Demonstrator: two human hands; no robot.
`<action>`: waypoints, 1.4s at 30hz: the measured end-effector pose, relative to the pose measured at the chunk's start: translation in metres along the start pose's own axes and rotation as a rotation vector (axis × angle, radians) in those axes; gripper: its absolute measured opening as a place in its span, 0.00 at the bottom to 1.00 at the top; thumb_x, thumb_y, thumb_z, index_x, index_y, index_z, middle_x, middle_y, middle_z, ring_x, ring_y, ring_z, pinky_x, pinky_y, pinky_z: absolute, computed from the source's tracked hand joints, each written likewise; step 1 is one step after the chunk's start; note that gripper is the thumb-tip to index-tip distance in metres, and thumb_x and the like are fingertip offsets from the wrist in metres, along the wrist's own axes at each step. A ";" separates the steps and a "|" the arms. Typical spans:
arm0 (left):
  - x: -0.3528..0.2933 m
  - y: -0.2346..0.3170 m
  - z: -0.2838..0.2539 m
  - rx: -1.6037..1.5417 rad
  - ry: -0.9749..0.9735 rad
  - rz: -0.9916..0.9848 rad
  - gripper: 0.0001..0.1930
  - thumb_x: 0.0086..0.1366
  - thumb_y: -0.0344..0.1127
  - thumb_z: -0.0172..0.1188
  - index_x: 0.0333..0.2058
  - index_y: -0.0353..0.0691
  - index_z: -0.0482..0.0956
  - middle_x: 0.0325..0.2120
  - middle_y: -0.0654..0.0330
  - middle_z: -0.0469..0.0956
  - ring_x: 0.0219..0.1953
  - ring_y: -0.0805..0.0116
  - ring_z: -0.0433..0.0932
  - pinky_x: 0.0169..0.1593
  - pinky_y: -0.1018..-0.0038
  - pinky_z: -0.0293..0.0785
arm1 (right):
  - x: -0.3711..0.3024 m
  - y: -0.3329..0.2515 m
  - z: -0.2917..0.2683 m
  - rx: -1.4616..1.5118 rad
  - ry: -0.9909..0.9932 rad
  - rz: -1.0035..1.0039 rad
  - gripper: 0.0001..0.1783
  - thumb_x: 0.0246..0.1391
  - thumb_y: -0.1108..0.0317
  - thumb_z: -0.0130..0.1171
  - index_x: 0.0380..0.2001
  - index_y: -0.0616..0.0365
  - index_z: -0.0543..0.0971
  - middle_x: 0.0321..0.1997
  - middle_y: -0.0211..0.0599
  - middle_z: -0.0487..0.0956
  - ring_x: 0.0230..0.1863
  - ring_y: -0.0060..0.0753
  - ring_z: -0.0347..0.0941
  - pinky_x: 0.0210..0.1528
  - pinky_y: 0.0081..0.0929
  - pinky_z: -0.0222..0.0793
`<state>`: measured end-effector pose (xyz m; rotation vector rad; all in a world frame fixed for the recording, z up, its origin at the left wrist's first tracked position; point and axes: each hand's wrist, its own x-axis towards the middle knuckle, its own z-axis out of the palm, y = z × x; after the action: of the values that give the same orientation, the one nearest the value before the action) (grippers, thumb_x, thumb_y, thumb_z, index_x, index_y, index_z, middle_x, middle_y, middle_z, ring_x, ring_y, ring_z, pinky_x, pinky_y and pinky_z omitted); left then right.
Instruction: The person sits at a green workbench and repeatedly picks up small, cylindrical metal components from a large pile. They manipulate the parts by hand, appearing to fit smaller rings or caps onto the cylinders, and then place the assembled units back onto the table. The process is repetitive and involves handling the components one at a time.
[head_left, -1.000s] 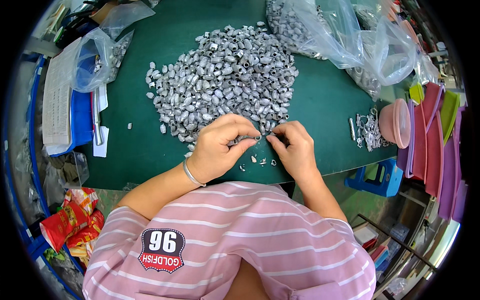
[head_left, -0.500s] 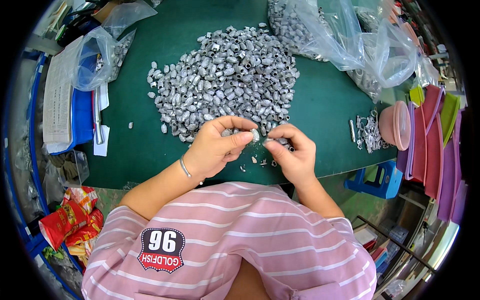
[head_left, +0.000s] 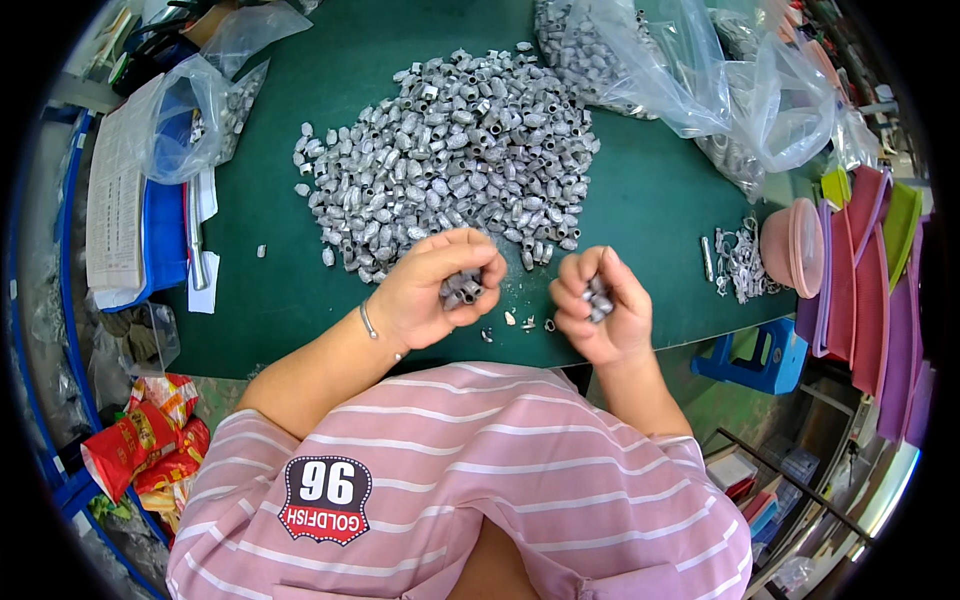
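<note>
A broad pile of small grey metal beads point(head_left: 450, 150), barrel-shaped with holes through them, lies on the green table point(head_left: 265, 330). My left hand point(head_left: 435, 285) is curled at the pile's near edge, closed around several of these metal beads point(head_left: 462, 288). To its right, apart from it, my right hand point(head_left: 608, 305) is also closed, with a few metal beads point(head_left: 597, 299) showing between fingers and palm. Small scraps point(head_left: 510, 318) and a little ring point(head_left: 549, 325) lie on the table between the hands.
Clear plastic bags point(head_left: 690, 80) with more metal parts stand at the back right. Small silvery pieces point(head_left: 742, 262) lie beside a pink tub point(head_left: 790, 248). At the left are a blue tray point(head_left: 165, 235), a printed sheet point(head_left: 115, 210) and another bag point(head_left: 190, 125). A blue stool point(head_left: 755, 358) stands below the table.
My hands have drawn apart from their fingertip work; the right moved right and turned palm inward. Both now show beads in curled fingers.
</note>
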<state>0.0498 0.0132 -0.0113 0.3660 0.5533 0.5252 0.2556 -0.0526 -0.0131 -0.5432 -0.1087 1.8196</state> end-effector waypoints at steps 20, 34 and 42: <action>0.033 -0.015 0.014 2.019 0.067 0.847 0.06 0.50 0.27 0.54 0.29 0.39 0.76 0.21 0.59 0.69 0.22 0.60 0.75 0.24 0.69 0.72 | 0.014 -0.008 -0.011 -2.191 0.036 -0.792 0.09 0.41 0.74 0.61 0.31 0.55 0.79 0.23 0.34 0.71 0.26 0.38 0.71 0.27 0.32 0.69; 0.005 -0.012 0.018 0.565 -0.018 0.329 0.05 0.57 0.28 0.60 0.32 0.35 0.74 0.31 0.58 0.71 0.20 0.75 0.71 0.19 0.83 0.63 | 0.003 -0.012 -0.004 -1.239 -0.096 -0.506 0.09 0.43 0.76 0.63 0.31 0.64 0.79 0.29 0.35 0.75 0.30 0.25 0.69 0.33 0.21 0.64; 0.002 -0.017 0.007 0.034 -0.075 0.153 0.07 0.58 0.32 0.60 0.33 0.38 0.73 0.34 0.55 0.72 0.20 0.75 0.69 0.19 0.85 0.59 | 0.004 -0.001 0.007 -0.778 -0.080 -0.256 0.09 0.46 0.74 0.62 0.33 0.65 0.77 0.35 0.35 0.74 0.26 0.20 0.68 0.26 0.16 0.64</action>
<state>0.0612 -0.0009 -0.0145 0.4615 0.4639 0.6471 0.2526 -0.0472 -0.0076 -0.9430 -0.9235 1.5053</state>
